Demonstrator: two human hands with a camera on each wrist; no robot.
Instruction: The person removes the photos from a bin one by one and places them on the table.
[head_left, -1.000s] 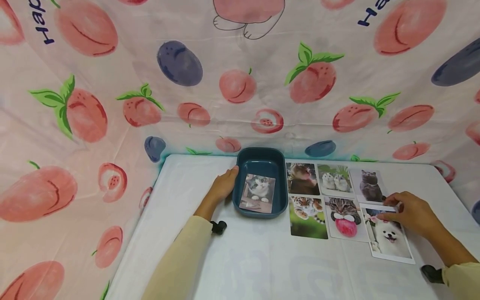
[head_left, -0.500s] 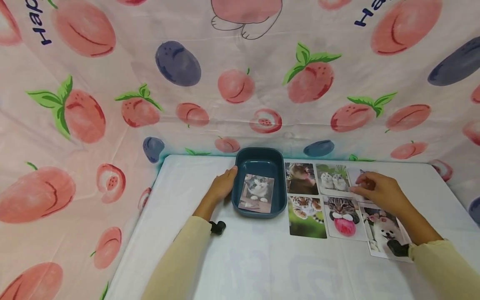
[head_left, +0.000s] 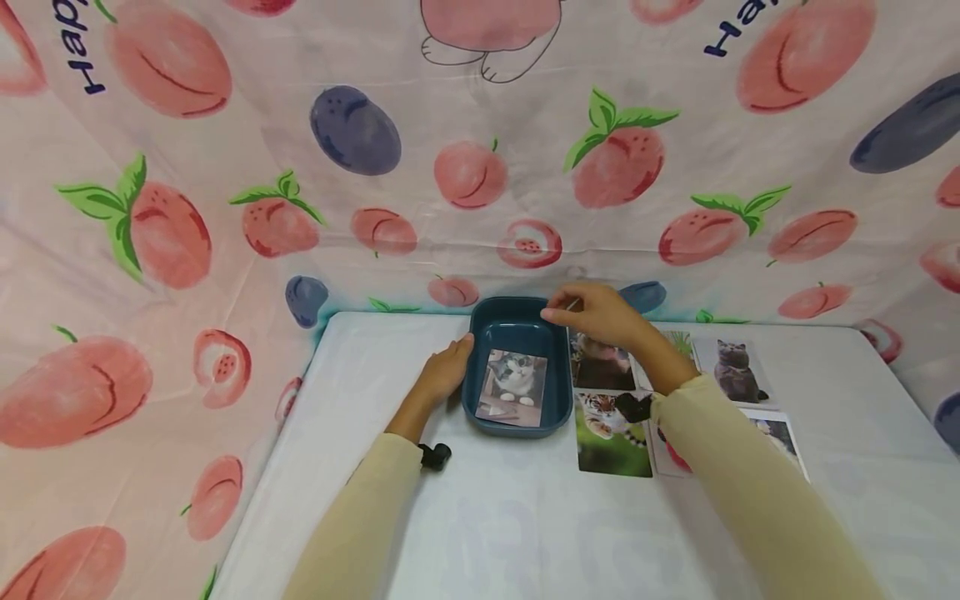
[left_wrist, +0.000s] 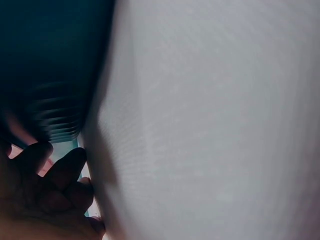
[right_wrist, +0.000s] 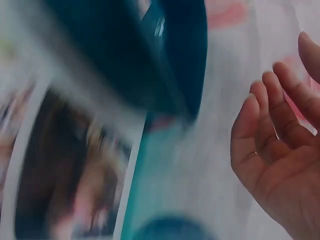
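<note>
In the head view, a dark blue rectangular tray point(head_left: 556, 408) stands at the table's back edge. A cat picture card point(head_left: 515, 387) lies inside it. My left hand point(head_left: 446, 371) rests against the tray's left outer wall; the left wrist view shows its fingers point(left_wrist: 67, 167) bent loosely beside the ribbed wall. Above the tray's back right corner is my right hand point(head_left: 596, 315). In the right wrist view its fingers are spread and relaxed, apart from the tray point(right_wrist: 190, 65), holding nothing visible. Several picture cards right of the tray are partly covered by the right arm.
Two rows of cards lie right of the tray, among them a tiger card point(head_left: 611, 446), a grey cat card point(head_left: 738, 375) and a white dog card point(head_left: 783, 433). A fruit-patterned cloth point(head_left: 480, 108) hangs behind the white table point(head_left: 540, 533).
My right hand has moved left from the dog card, over the other cards, to the tray's back right corner. My left hand and the tray have stayed in place.
</note>
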